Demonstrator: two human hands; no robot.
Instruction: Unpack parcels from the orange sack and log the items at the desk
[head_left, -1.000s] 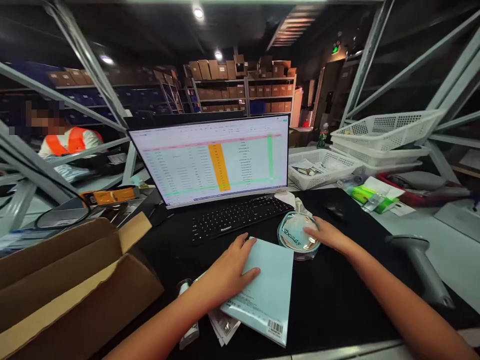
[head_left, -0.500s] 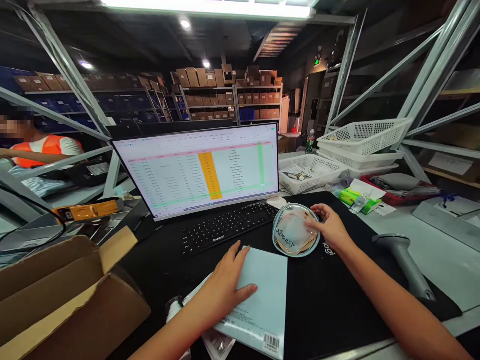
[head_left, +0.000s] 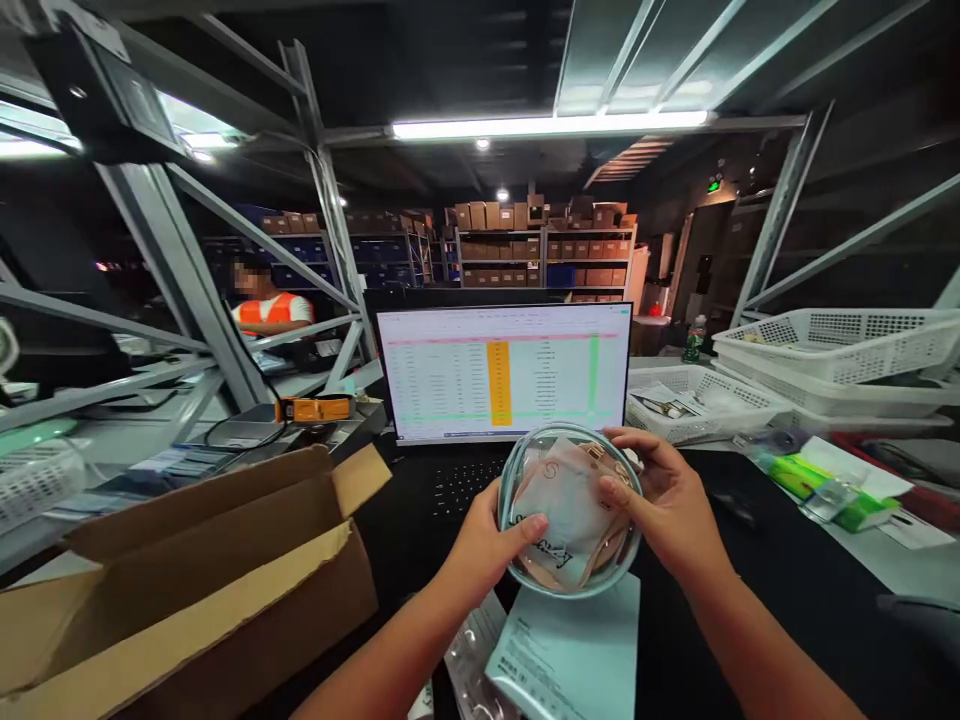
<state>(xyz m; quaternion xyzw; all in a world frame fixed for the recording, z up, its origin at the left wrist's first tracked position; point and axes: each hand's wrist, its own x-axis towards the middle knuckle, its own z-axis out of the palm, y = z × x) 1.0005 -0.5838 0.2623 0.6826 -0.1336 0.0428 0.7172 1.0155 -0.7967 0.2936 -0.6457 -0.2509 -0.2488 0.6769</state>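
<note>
Both my hands hold up a round clear plastic packet (head_left: 570, 520) with a printed pale insert, lifted above the black desk mat (head_left: 757, 600) in front of the monitor (head_left: 504, 372). My left hand (head_left: 487, 545) grips its left edge, thumb laid across the front. My right hand (head_left: 671, 510) grips the right edge with fingers curled over the top rim. Below the packet a pale blue flat package (head_left: 574, 650) with printed text lies on the mat. The keyboard (head_left: 461, 485) is partly hidden behind my hands.
An open cardboard box (head_left: 187, 570) stands at the left. White mesh baskets (head_left: 832, 350) are stacked at the right, with green items (head_left: 814, 480) before them. A person in an orange vest (head_left: 266, 305) sits beyond the grey rack struts (head_left: 180, 270). Small clear bags (head_left: 469, 665) lie near the front edge.
My right hand lifted the round packet off the mat toward me. My left hand left the pale blue package and took the packet's left edge. The view turned left and upward.
</note>
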